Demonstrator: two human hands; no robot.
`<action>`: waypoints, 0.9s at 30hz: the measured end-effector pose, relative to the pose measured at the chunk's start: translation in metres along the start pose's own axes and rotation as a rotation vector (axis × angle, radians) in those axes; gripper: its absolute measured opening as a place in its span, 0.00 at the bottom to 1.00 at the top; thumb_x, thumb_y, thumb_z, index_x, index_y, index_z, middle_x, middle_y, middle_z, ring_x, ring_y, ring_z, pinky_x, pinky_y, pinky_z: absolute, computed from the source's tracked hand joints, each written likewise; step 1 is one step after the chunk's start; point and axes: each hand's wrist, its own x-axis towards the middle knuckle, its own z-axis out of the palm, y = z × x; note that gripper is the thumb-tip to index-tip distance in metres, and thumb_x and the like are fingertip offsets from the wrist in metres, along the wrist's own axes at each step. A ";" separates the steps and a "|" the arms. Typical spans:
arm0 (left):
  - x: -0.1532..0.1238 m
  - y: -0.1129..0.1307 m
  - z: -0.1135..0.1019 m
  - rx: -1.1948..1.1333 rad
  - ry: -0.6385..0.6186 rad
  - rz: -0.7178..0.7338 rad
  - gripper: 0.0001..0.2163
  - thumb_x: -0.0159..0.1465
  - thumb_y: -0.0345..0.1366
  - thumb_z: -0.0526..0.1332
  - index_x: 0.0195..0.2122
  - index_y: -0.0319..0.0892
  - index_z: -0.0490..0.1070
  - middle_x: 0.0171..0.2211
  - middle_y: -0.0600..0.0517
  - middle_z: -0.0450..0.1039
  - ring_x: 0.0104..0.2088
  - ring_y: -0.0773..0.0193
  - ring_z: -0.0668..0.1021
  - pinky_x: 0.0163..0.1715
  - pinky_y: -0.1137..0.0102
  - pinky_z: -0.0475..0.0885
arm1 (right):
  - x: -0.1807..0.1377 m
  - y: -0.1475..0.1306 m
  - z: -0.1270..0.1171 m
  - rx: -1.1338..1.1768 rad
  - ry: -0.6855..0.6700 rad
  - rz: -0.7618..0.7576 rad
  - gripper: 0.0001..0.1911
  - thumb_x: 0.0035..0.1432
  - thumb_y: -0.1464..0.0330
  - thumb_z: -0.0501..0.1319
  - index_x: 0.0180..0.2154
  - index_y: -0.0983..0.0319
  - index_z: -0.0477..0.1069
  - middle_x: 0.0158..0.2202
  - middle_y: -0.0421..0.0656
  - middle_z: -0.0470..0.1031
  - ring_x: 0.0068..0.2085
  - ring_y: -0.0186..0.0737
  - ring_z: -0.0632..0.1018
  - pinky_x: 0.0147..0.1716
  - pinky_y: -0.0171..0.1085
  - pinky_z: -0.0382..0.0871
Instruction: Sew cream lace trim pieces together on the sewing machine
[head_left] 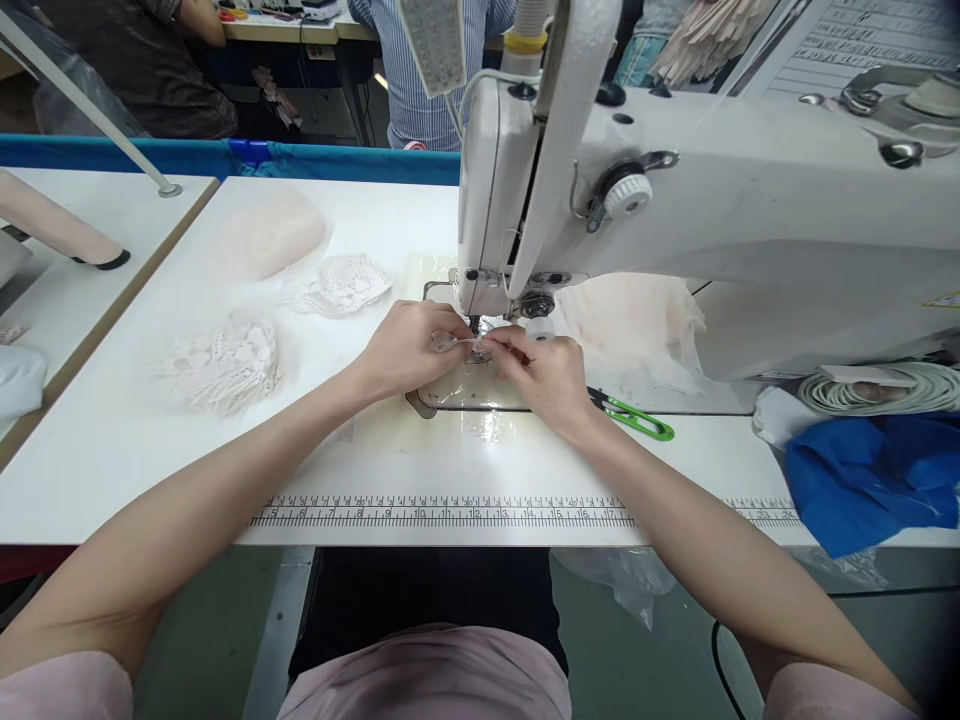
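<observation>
Right below the needle area of a white sewing machine [491, 200], both my hands meet over the metal plate. My left hand [409, 348] comes from the left, its thumb and fingers pinched on a small, thin piece of pale lace fabric [478, 344]. Opposite it, my right hand [546, 378] pinches the same piece, fingertips close to the presser foot. The fingers hide most of the piece. Green-handled thread snips [637, 418] lie beside my right wrist. Left of my hands rest two white lace pieces, one nearer [238, 362] and one farther [346, 284].
Sheer pale fabric [271, 235] lies at the back left, and more pale fabric [630, 318] sits under the machine arm. On the right are a blue cloth [874, 480] and a coiled pale cord [900, 382]. A printed ruler [450, 513] runs along the front edge. Two people are beyond the table.
</observation>
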 end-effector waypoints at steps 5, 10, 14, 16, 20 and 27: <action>-0.001 -0.001 -0.001 0.006 0.019 0.008 0.08 0.59 0.34 0.59 0.33 0.42 0.78 0.35 0.52 0.80 0.38 0.60 0.77 0.41 0.65 0.70 | 0.000 -0.001 -0.001 0.019 0.006 -0.010 0.13 0.66 0.62 0.58 0.38 0.59 0.80 0.24 0.38 0.79 0.25 0.35 0.77 0.27 0.32 0.63; -0.001 -0.002 -0.001 0.016 0.010 0.033 0.08 0.59 0.34 0.59 0.33 0.42 0.79 0.35 0.52 0.80 0.38 0.60 0.78 0.44 0.64 0.70 | -0.001 -0.003 -0.004 0.022 -0.026 -0.027 0.10 0.63 0.63 0.59 0.38 0.57 0.79 0.25 0.36 0.79 0.23 0.33 0.76 0.27 0.32 0.63; -0.002 -0.002 -0.002 0.044 -0.005 0.035 0.08 0.59 0.34 0.59 0.33 0.42 0.79 0.35 0.52 0.80 0.38 0.59 0.78 0.45 0.62 0.69 | -0.001 -0.004 -0.004 0.022 -0.021 -0.037 0.07 0.59 0.65 0.62 0.38 0.57 0.79 0.25 0.35 0.79 0.24 0.33 0.76 0.27 0.32 0.64; -0.001 -0.001 -0.003 0.051 -0.019 0.043 0.08 0.59 0.33 0.59 0.33 0.42 0.79 0.35 0.52 0.80 0.38 0.59 0.78 0.46 0.62 0.69 | 0.000 -0.004 -0.004 0.022 -0.018 -0.028 0.07 0.60 0.65 0.61 0.36 0.57 0.79 0.27 0.35 0.80 0.25 0.33 0.77 0.27 0.32 0.64; -0.001 0.000 -0.002 0.059 -0.042 0.051 0.07 0.59 0.34 0.60 0.33 0.42 0.78 0.36 0.52 0.80 0.38 0.59 0.78 0.46 0.61 0.69 | -0.001 -0.004 -0.003 0.013 -0.013 -0.011 0.07 0.61 0.64 0.61 0.35 0.57 0.78 0.26 0.35 0.79 0.25 0.33 0.77 0.27 0.32 0.63; -0.001 -0.005 0.009 0.135 0.033 0.049 0.07 0.59 0.41 0.65 0.30 0.43 0.75 0.32 0.54 0.79 0.37 0.59 0.78 0.48 0.60 0.66 | -0.001 -0.005 -0.004 0.029 -0.032 0.013 0.07 0.61 0.64 0.62 0.35 0.57 0.79 0.24 0.36 0.79 0.25 0.34 0.77 0.28 0.32 0.63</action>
